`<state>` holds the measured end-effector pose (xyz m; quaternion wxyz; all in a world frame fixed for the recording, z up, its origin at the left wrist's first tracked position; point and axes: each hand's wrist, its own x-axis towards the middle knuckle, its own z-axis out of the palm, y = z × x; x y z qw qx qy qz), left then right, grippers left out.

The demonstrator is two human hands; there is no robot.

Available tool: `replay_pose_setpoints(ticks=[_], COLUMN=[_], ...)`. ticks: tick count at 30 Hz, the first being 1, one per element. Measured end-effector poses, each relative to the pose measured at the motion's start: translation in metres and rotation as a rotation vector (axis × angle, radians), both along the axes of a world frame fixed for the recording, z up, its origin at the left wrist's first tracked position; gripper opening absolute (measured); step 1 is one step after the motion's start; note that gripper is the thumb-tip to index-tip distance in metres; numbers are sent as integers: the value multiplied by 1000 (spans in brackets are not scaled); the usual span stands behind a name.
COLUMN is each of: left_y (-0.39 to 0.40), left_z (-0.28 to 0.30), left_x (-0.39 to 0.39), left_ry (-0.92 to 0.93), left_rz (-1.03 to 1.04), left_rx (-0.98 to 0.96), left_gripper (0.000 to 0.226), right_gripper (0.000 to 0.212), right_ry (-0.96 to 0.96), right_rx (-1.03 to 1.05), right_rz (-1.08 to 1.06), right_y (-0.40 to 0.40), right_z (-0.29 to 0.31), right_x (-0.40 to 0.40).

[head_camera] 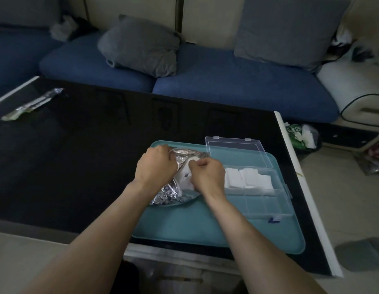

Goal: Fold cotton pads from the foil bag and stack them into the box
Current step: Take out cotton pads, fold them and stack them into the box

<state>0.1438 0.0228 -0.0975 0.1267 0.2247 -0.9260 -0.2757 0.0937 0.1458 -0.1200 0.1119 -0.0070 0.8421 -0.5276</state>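
Note:
A crinkled silver foil bag (169, 194) lies on the left half of a teal mat (205, 228). My left hand (155, 165) grips the bag's upper edge at its mouth. My right hand (207, 174) is closed on a white cotton pad (187, 175) at the bag's opening. To the right stands a clear plastic box (267, 200) with its lid (237, 151) tipped back. Folded white pads (248, 178) fill the box's rear compartment. The front compartments look empty.
The mat lies on a black glass table (89, 145) whose white right edge (299, 177) runs close to the box. A long foil wrapper (31, 105) lies at the table's far left. A blue sofa (205, 81) with grey cushions stands behind.

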Motion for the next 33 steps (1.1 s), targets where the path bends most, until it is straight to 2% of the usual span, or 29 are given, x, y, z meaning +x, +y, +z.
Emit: replay_pose_setpoints(ticks=[3, 7, 11, 14, 17, 20, 24, 28, 33], left_y=[4, 13, 20, 23, 27, 27, 26, 26, 23], left_z=[0, 3, 3, 5, 7, 5, 1, 3, 5], left_x=[-3, -5, -6, -5, -3, -3, -4, -6, -5], left_ry=[66, 138, 47, -7, -53, -64, -61, -38, -103], left_rz=[-8, -130, -224, -244, -256, -256, -205, -109, -173], left_rx=[-10, 21, 16, 30, 44, 98, 117, 115, 111], left_gripper=[18, 16, 12, 15, 19, 18, 15, 8, 13], right_gripper=[20, 18, 23, 29, 23, 13, 23, 14, 5], right_ry=[-17, -4, 89, 76, 57, 17, -68, -148, -255], right_rx=[-29, -35, 51, 60, 63, 24, -65, -107, -165], right_rz=[6, 19, -10, -24, -6, 2, 62, 119, 128], right_y=[6, 14, 22, 25, 24, 25, 29, 30, 34], right_z=[3, 4, 13, 14, 10, 13, 27, 33, 29], right_x=[3, 3, -2, -7, -10, -10, -4, 1, -3])
